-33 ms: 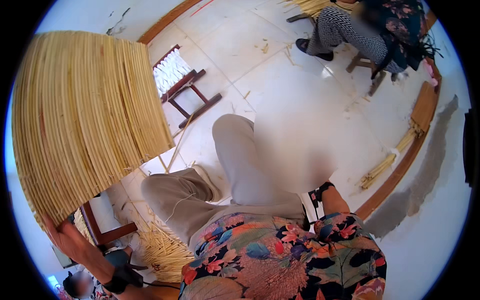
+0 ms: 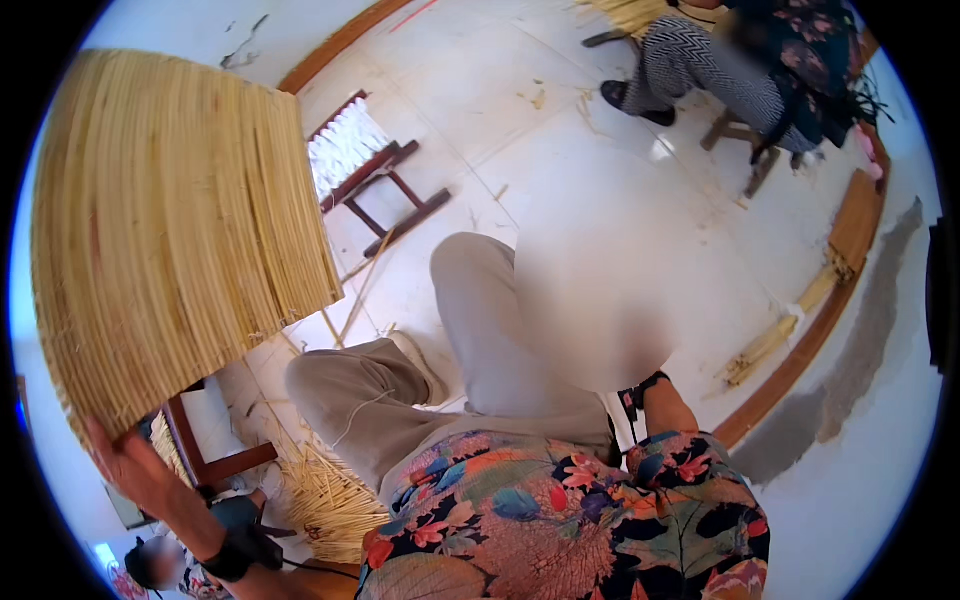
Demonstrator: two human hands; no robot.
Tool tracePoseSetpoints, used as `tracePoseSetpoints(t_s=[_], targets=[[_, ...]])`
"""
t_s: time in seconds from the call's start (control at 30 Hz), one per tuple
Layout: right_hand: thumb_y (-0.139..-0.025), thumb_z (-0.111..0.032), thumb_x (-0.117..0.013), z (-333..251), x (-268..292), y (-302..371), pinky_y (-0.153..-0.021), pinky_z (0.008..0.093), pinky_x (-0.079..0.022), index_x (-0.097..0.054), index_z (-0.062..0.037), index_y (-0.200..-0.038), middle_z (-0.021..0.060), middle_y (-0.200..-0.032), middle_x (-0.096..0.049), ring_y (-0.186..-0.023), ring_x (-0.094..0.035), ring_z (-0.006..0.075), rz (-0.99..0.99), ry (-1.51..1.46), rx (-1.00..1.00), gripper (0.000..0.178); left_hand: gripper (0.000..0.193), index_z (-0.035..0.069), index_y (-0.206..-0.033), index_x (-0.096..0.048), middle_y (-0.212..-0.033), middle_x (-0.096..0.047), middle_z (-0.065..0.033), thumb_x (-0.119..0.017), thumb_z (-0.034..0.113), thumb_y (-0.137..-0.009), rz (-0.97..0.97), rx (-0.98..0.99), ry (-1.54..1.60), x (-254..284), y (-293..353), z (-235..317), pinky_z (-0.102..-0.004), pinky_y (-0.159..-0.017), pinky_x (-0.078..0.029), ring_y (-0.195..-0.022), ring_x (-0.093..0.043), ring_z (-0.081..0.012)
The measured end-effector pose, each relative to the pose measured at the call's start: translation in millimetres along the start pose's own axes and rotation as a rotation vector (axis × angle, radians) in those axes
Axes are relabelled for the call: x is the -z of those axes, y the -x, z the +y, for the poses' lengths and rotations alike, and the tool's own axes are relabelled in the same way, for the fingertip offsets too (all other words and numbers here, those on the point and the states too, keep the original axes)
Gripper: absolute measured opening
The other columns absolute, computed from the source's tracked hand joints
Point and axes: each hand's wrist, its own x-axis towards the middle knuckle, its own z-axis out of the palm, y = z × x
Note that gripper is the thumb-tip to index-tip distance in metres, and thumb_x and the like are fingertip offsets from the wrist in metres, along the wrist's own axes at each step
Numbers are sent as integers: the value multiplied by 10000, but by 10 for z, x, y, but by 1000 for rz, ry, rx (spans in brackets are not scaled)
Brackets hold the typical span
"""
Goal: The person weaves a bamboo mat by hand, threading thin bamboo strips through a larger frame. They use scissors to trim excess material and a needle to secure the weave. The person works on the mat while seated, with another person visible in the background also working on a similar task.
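A large mat of yellow reed stalks (image 2: 180, 210), bound side by side, is held up at the left, its stalks running roughly lengthwise. My left hand (image 2: 130, 465) grips the mat's lower edge, with part of the fingers hidden at the mat. A black strap circles that wrist. Beyond my knee, my right hand (image 2: 645, 345) is mostly lost in a pale blurred patch, so its fingers cannot be made out. A dark band sits on the right wrist. Whether the right hand holds anything is hidden.
A dark wooden frame stool with white cord (image 2: 345, 150) stands beyond the mat. Loose stalks (image 2: 335, 500) are heaped lower left, beside a red-brown frame (image 2: 230, 460). A stalk bundle (image 2: 790, 335) lies along the right wall. Another person (image 2: 720, 80) sits far right.
The view has shifted slightly, so the floor and stool appear a little farther right and lower. The mat's right edge has edged left against them. My left hand keeps its grip.
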Motion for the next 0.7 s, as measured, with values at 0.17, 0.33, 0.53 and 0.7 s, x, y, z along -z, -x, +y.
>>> tracePoseSetpoints(t_s=[0.17,0.33,0.53,0.7], targets=[[-743,-162,-689,360,-479,31,-753,469,-495,-566,38,-967,240,-921,-637,-875,-612,413,-77,195,136,324,356,0,-1264,-496,-1165,-602,-108,-565,74,-923,-276,20,-52,-662,288,-255,-314,-893,-478,-1034,-584,-197],[-855,-271,-534,420,-732,-125,-757,471,-495,-636,-21,-941,184,-880,-650,-866,-622,378,-238,221,179,284,447,-10,-1292,-466,-1215,-562,-113,-578,-43,-861,-467,-160,-105,-917,540,-316,-309,-948,-442,-1119,-539,-184],[-821,-260,-598,266,-248,-636,-631,411,-514,-671,-40,-856,148,-741,-642,-720,-642,299,-494,702,585,235,495,3,-1272,-490,-1185,-572,-108,-639,-36,-801,-568,-331,-443,-806,974,-313,-312,-930,-444,-1079,-557,-206],[-938,-387,-498,-2543,997,-104,-687,378,-569,-486,-4,-1234,189,-1109,-586,-886,-653,301,-729,-790,135,483,519,-10,-1217,-540,-1177,-602,-184,-671,-83,-720,-936,-447,-359,-939,1336,-266,-417,-964,-440,-1091,-584,-341]])
